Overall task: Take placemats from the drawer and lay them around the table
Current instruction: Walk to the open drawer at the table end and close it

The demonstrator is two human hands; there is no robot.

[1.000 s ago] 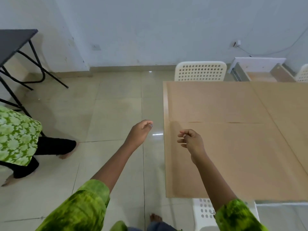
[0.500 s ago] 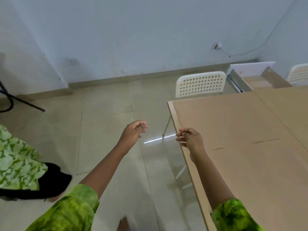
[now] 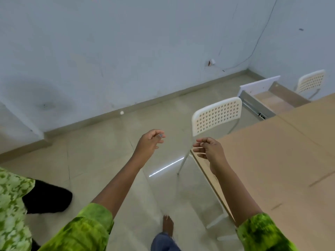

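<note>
Placemats are nowhere in the head view: the tabletop [image 3: 272,160] is bare, and the open drawer [image 3: 268,100], now nearer than a second ago, shows only its floor, partly cut off by the tabletop. My left hand [image 3: 147,143] and right hand [image 3: 210,148] hang apart, loosely curled, empty, so I judge we're walking to fetch them past the chair [image 3: 215,115].

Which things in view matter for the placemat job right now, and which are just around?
Part of the job:
open drawer, no placemats visible in it
table, its top bare
left hand and right hand, both empty

Just around:
near white chair
far white chair
wall cable
another person at the left edge
</note>
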